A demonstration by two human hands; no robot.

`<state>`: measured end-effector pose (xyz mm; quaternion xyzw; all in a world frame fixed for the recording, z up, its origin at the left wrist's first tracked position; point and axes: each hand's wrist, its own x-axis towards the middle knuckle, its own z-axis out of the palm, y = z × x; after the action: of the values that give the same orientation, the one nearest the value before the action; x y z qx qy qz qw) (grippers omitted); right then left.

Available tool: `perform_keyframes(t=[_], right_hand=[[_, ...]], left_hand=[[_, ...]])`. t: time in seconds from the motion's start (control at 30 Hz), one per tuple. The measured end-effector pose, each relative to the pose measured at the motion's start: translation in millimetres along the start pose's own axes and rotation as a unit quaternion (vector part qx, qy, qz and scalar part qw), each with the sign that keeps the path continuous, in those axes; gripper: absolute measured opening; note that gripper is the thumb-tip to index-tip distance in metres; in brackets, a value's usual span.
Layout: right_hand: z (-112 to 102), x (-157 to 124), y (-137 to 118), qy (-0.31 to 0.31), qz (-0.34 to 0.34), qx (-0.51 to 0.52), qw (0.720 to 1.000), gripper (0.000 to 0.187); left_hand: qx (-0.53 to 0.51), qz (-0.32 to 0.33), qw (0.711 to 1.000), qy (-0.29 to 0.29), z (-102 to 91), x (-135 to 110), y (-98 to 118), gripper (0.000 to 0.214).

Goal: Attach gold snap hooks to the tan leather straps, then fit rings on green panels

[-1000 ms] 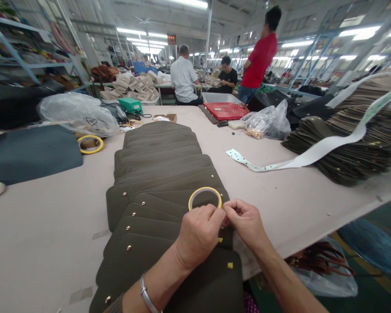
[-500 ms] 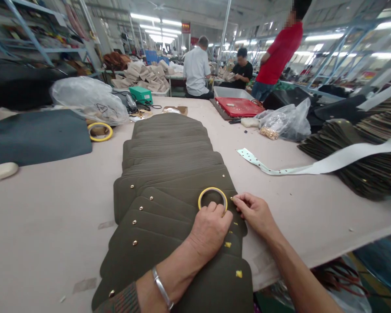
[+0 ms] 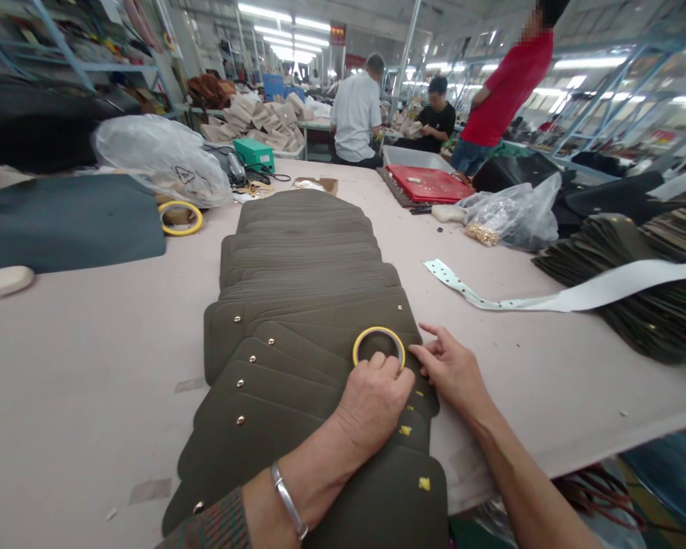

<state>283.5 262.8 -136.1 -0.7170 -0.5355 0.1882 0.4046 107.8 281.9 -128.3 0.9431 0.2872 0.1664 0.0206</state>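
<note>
A long overlapping row of dark olive panels runs away from me down the table, with small gold-coloured metal studs along the left side. My left hand lies over the panels, its fingers closed on a yellow roll of tape. At the right edge of the panels is my right hand, thumb and forefinger apart, with nothing visible between them. One small stud shows near the upper right corner of a panel. Bits of yellow tape stick to panels below my left hand.
On the right lie a pale perforated strip, a stack of dark pieces and a clear bag. A second tape roll and a grey-blue sheet are at left. Several people are beyond the table.
The forefinger of my right hand has lifted away from its thumb, opening the pinch. The small gold piece at those fingertips no longer shows. My left hand keeps the tape roll.
</note>
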Motion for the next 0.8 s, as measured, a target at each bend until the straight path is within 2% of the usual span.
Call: perform_keyframes(t=[0.07, 0.13, 0.2, 0.3, 0.37, 0.63, 0.8], right_hand=[[-2, -1, 5, -0.003, 0.035, 0.061, 0.997, 0.045], [-4, -6, 9, -0.003, 0.047, 0.100, 0.994, 0.039], [-6, -10, 10, -0.009, -0.001, 0.069, 0.998, 0.031], [-5, -14, 7, -0.007, -0.117, -0.033, 0.993, 0.021], [-3, -12, 4, -0.002, -0.153, -0.072, 0.986, 0.020], [3, 2, -4, -0.009, -0.069, -0.112, 0.991, 0.022], [-8, -12, -10, -0.065, -0.038, -0.123, 0.990, 0.021]], left_hand=[[0.000, -0.003, 1.000, 0.001, 0.0, 0, 0, 0.009], [0.001, -0.004, 1.000, 0.002, 0.1, 1, -1, 0.008], [0.002, -0.003, 1.000, 0.004, 0.0, 1, -1, 0.009], [0.003, -0.001, 1.000, 0.007, -0.9, 0, -1, 0.009], [0.003, 0.000, 1.000, 0.009, -1.5, -1, -1, 0.009], [0.003, -0.015, 1.000, 0.027, -2.2, -5, -2, 0.012], [-0.008, -0.019, 0.998, 0.059, -14.8, -5, -5, 0.015]])
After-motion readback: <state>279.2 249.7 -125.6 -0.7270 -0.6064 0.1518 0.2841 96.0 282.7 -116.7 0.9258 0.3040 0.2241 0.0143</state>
